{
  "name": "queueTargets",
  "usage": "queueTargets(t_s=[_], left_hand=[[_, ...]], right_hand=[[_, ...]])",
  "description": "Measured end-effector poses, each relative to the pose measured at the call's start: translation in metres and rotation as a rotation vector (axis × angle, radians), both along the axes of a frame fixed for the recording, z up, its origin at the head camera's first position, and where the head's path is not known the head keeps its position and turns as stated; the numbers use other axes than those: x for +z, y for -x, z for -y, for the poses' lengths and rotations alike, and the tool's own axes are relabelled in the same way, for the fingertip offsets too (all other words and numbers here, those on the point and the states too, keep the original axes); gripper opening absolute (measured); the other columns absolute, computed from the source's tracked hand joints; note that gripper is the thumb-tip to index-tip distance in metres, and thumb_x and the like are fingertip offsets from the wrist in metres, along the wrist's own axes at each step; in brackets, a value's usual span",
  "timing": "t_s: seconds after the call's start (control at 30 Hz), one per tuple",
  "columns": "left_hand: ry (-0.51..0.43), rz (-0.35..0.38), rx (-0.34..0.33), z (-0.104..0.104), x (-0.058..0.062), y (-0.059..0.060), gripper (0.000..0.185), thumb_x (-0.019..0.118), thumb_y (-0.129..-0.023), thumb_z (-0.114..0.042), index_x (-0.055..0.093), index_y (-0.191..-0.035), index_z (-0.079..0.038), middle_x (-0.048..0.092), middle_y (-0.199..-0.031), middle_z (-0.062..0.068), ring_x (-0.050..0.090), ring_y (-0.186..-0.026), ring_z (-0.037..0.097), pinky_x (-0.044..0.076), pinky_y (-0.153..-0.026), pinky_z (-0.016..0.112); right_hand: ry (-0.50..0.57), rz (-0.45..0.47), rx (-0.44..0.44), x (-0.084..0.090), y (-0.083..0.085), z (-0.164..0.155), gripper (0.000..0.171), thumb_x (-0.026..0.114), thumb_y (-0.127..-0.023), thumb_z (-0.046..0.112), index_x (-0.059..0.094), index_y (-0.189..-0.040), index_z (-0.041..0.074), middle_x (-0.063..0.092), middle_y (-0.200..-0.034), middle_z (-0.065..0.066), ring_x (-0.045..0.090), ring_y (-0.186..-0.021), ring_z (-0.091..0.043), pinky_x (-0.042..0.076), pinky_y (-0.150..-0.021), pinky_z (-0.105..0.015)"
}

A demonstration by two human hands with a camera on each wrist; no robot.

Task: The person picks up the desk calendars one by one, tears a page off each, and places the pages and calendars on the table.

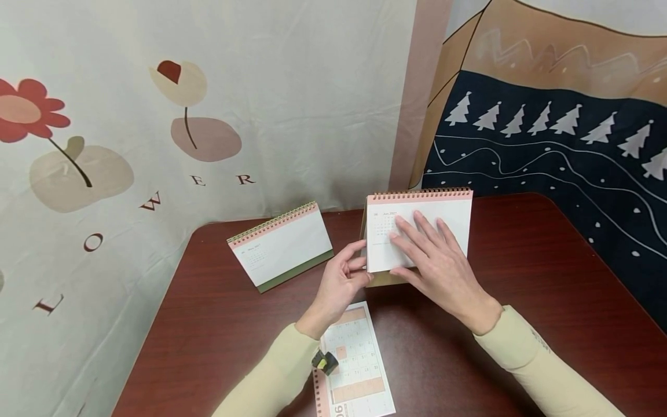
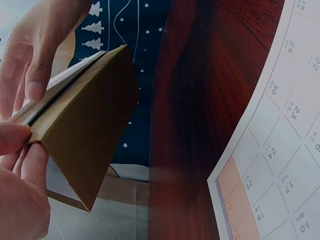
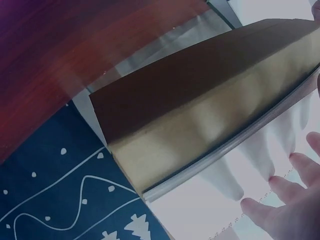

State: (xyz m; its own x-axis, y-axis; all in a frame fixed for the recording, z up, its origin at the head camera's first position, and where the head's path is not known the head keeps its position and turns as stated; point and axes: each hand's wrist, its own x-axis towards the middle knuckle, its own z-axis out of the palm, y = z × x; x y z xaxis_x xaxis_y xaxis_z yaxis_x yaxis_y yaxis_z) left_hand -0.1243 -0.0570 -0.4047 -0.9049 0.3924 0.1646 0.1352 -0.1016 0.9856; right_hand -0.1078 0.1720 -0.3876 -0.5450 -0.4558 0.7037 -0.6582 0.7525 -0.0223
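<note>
Green-based desk calendar stands near the table's back-left corner. Loose calendar sheet lies at the front edge. Left hand pinches the lower-left corner of the pink-topped desk calendar at back-centre. Right hand presses flat, fingers straight, on its front page.

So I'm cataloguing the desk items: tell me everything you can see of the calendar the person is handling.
The desk calendar stands upright on the dark wooden table, a tent shape with a brown card stand, copper spiral binding and a pink strip atop its white page of small date print. The right hand lies flat on the page, fingers straight. The left hand pinches its left edge, where the page stack meets the card.
</note>
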Motion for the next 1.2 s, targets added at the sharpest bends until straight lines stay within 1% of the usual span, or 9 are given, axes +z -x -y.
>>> queueTargets(t_s=[0.1,0.33,0.5,0.63,0.7,0.8,0.93,1.03,1.2], left_hand=[[0.004,-0.001,0.004,0.001,0.000,0.000,0.066,0.056,-0.085,0.019,0.044,-0.149,0.008,0.064,-0.128,0.030,0.072,-0.101,0.026,0.057,-0.081,0.024],[0.004,0.005,0.023,0.003,0.001,0.001,0.064,0.057,-0.086,0.018,0.047,-0.148,0.007,0.066,-0.126,0.030,0.073,-0.100,0.026,0.057,-0.082,0.026],[-0.003,0.019,0.031,0.003,0.001,0.001,0.063,0.057,-0.086,0.018,0.047,-0.147,0.007,0.067,-0.125,0.030,0.073,-0.100,0.028,0.058,-0.082,0.026],[-0.001,0.020,0.036,0.003,-0.001,0.001,0.064,0.058,-0.086,0.019,0.048,-0.147,0.006,0.068,-0.124,0.030,0.073,-0.100,0.026,0.058,-0.081,0.026],[0.002,0.023,0.037,0.003,-0.002,0.001,0.064,0.058,-0.086,0.018,0.049,-0.148,0.005,0.068,-0.124,0.029,0.073,-0.100,0.025,0.058,-0.081,0.026],[-0.002,0.028,0.037,0.004,-0.003,0.001,0.064,0.058,-0.085,0.018,0.048,-0.148,0.005,0.067,-0.125,0.029,0.073,-0.101,0.027,0.058,-0.082,0.026],[-0.013,0.033,0.048,0.004,-0.003,0.001,0.064,0.058,-0.085,0.019,0.048,-0.147,0.006,0.067,-0.126,0.030,0.072,-0.105,0.033,0.057,-0.083,0.026],[-0.019,0.036,0.064,0.004,-0.002,0.001,0.064,0.058,-0.086,0.020,0.048,-0.147,0.006,0.066,-0.126,0.030,0.071,-0.107,0.031,0.057,-0.084,0.025],[-0.028,0.032,0.090,0.004,-0.003,0.002,0.063,0.059,-0.087,0.019,0.047,-0.148,0.007,0.065,-0.127,0.031,0.070,-0.108,0.024,0.056,-0.087,0.025]], right_hand=[[0.002,0.000,0.004,0.000,-0.001,-0.001,0.065,0.039,-0.107,0.057,0.063,-0.141,0.008,0.051,-0.155,-0.013,0.040,-0.146,-0.038,0.027,-0.117,-0.064],[-0.007,0.020,0.034,0.001,-0.004,-0.003,0.059,0.040,-0.108,0.053,0.069,-0.133,0.008,0.059,-0.148,-0.011,0.047,-0.143,-0.035,0.029,-0.118,-0.061],[-0.004,0.004,0.067,0.002,-0.006,-0.004,0.050,0.041,-0.111,0.043,0.073,-0.128,0.009,0.066,-0.138,-0.010,0.054,-0.137,-0.033,0.033,-0.116,-0.060],[0.020,-0.020,0.096,0.001,-0.008,-0.003,0.043,0.043,-0.112,0.032,0.073,-0.124,0.003,0.071,-0.129,-0.012,0.061,-0.129,-0.032,0.039,-0.113,-0.057],[0.059,-0.030,0.104,0.002,-0.009,-0.002,0.037,0.050,-0.111,0.027,0.073,-0.121,0.000,0.073,-0.124,-0.013,0.065,-0.124,-0.032,0.043,-0.111,-0.054],[0.131,-0.033,0.111,0.004,-0.010,0.000,0.032,0.058,-0.107,0.025,0.074,-0.116,-0.001,0.076,-0.117,-0.014,0.068,-0.119,-0.032,0.047,-0.107,-0.051],[0.220,-0.069,0.121,0.009,-0.009,0.001,0.036,0.057,-0.108,0.031,0.076,-0.107,0.000,0.077,-0.109,-0.012,0.073,-0.109,-0.031,0.053,-0.099,-0.050],[0.282,-0.105,0.127,0.014,-0.008,0.002,0.037,0.058,-0.108,0.031,0.077,-0.104,-0.001,0.078,-0.105,-0.012,0.074,-0.103,-0.031,0.055,-0.095,-0.049],[0.410,-0.070,0.082,0.027,-0.007,-0.003,0.042,0.061,-0.105,0.036,0.076,-0.102,-0.003,0.078,-0.103,-0.015,0.076,-0.095,-0.031,0.052,-0.097,-0.025]])
